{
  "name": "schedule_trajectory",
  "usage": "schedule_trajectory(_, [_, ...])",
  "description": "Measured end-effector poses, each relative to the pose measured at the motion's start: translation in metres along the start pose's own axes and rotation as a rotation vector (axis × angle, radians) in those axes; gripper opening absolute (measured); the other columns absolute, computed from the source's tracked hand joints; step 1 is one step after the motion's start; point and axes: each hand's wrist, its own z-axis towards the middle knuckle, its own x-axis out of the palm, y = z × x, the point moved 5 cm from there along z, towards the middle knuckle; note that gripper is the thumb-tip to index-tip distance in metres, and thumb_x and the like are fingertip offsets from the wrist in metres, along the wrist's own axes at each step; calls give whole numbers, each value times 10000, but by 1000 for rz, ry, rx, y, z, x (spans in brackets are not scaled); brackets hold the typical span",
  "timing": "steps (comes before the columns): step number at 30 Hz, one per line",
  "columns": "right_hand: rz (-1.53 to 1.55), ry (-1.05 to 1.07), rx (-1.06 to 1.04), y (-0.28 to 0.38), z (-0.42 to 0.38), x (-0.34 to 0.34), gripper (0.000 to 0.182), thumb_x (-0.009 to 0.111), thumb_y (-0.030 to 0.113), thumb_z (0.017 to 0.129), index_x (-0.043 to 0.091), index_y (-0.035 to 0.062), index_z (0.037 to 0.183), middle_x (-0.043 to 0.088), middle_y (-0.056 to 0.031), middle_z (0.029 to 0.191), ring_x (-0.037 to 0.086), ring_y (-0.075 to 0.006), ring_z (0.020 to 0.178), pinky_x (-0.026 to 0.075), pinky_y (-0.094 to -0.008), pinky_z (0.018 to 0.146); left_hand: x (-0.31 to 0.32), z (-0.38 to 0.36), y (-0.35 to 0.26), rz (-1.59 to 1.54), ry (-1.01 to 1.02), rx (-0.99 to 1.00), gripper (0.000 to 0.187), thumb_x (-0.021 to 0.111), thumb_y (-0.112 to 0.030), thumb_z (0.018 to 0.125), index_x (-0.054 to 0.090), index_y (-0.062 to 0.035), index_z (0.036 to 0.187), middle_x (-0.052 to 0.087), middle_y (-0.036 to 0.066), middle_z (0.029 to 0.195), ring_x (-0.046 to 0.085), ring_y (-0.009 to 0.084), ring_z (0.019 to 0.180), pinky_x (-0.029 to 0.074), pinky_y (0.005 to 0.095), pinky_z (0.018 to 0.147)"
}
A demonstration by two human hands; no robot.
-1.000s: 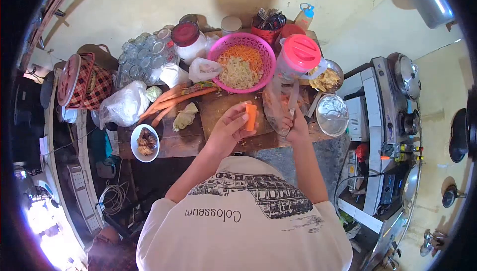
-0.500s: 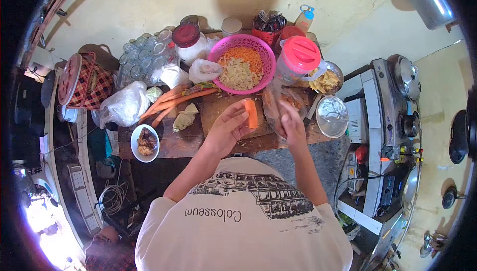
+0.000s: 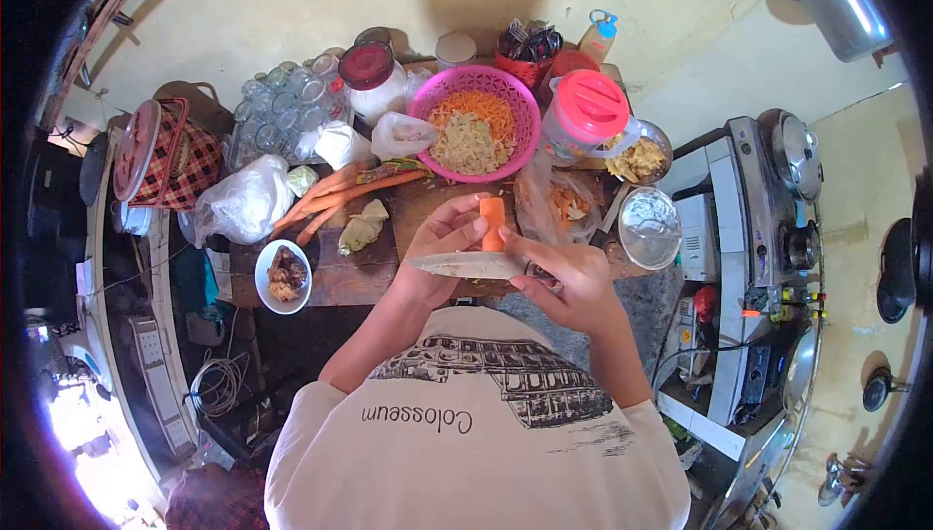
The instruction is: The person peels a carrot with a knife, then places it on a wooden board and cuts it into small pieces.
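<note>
An upright piece of peeled carrot (image 3: 493,223) is held by my left hand (image 3: 439,248), its thumb and fingers against the left side. My right hand (image 3: 571,280) is closed round the handle of a knife (image 3: 468,265). The blade points left and lies across the lower end of the carrot, its tip over my left palm. Beneath my hands is a wooden board (image 3: 424,214). Just beyond them stands a pink basket (image 3: 532,132) with shredded carrot and pale shreds.
Whole carrots (image 3: 340,195) and a white bowl (image 3: 282,307) lie to the left. A plastic bag with peelings (image 3: 567,207), a foil-covered bowl (image 3: 649,228) and a red-lidded pitcher (image 3: 591,107) are at the right. Glasses (image 3: 282,102) stand at the back left.
My right hand has turned inward, bringing the knife blade across in front of the carrot, where it now shows clearly. My left hand still holds the carrot in nearly the same place.
</note>
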Motion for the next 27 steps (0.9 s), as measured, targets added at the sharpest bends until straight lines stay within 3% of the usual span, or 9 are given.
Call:
schedule_trajectory(2, [-9,10,-16,0,-1,0,491,708,194,735,594,90,1201,498,-56,541,506,-189,443,389,-301,446,-2,0,2,1,-25,-20,306,580,-84,881,500,-62,1175,570,122,1133,552,325,1114,504,446,909])
schedule_trajectory(5, [-63,91,39,1,-2,0,485,710,198,736,578,119,1196,622,-43,697,581,-199,537,444,-320,485,0,-1,0,-3,0,-7,305,576,-83,883,498,-60,1176,573,128,1122,531,347,1139,492,460,926])
schedule_trajectory(11, [-75,23,-10,1,-5,2,499,709,194,738,564,121,1210,671,-66,808,631,-227,597,481,-330,516,-2,-3,1,70,-39,5,288,580,-87,881,517,-60,1162,578,116,1122,530,343,1141,488,460,930])
schedule_trajectory(20, [-84,17,-30,5,-3,3,524,701,184,740,548,137,1239,674,-54,814,628,-215,595,479,-326,509,-7,-6,4,75,-23,46,289,594,-104,876,532,-62,1156,582,111,1135,523,347,1151,487,453,927])
schedule_trajectory(23, [-62,-49,-42,4,-3,7,469,703,165,723,605,93,1176,605,-70,648,577,-218,518,448,-317,489,-9,-7,7,87,-7,84,279,584,-147,889,532,-63,1150,582,113,1135,538,332,1135,489,442,923])
schedule_trajectory(27, [-93,-63,-34,0,-4,11,468,700,184,729,595,106,1179,619,-61,688,594,-209,546,455,-321,491,-6,-11,10,87,-69,8,277,563,-188,903,533,-65,1149,574,115,1144,556,306,1111,502,414,895])
